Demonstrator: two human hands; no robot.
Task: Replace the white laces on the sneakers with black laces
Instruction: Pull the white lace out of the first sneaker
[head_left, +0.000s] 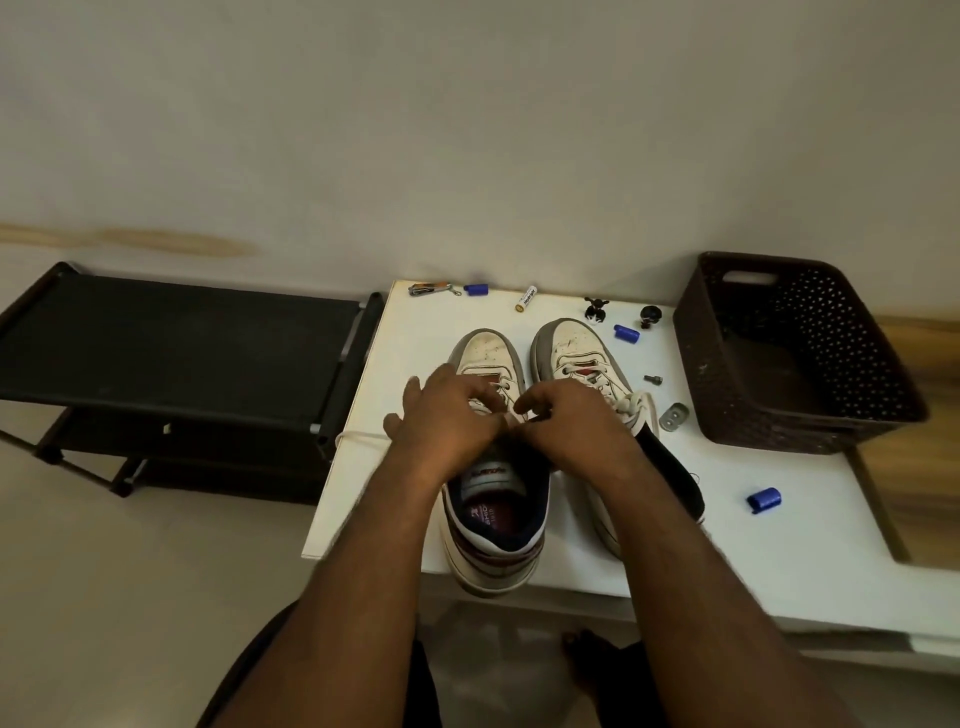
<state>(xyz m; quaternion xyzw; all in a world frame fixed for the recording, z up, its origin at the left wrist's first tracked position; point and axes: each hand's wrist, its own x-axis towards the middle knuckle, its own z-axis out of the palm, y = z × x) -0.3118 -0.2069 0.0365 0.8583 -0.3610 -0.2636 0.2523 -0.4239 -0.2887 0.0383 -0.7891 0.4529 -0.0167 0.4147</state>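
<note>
2 white leather sneakers with grey trim stand side by side, toes pointing away, on a smooth white table (810, 540). The left sneaker (493, 499) has a navy padded collar and a red and white striped heel that overhangs the near table edge; the right sneaker (582, 364) sits just beside it, white laces (631, 402) still threaded and tied, with a black cloth-like piece (670, 473) against its outer side.

Both hands work over the left sneaker's lacing area. The left hand (447, 421) has fingers curled at the eyelets, and the right hand (571, 421) curls its fingers toward it, fingertips nearly meeting. They appear to pinch the lace, but the exact grip is hidden. A loose white lace end (358, 435) trails from under the left hand to the table's left edge.

Small items lie scattered on the table: 3 blue plastic cylinders (764, 500), 1 white battery (526, 298), 1 metal nail clipper (430, 288), 2 small dark figurines (595, 310), 1 dark screw (653, 379) and 1 grey metal bracket (674, 417). A dark brown perforated plastic basket (727, 364) stands on the table's right end. Left of the table stands a black shoe rack (171, 343) with tubular frame and fabric shelves.
</note>
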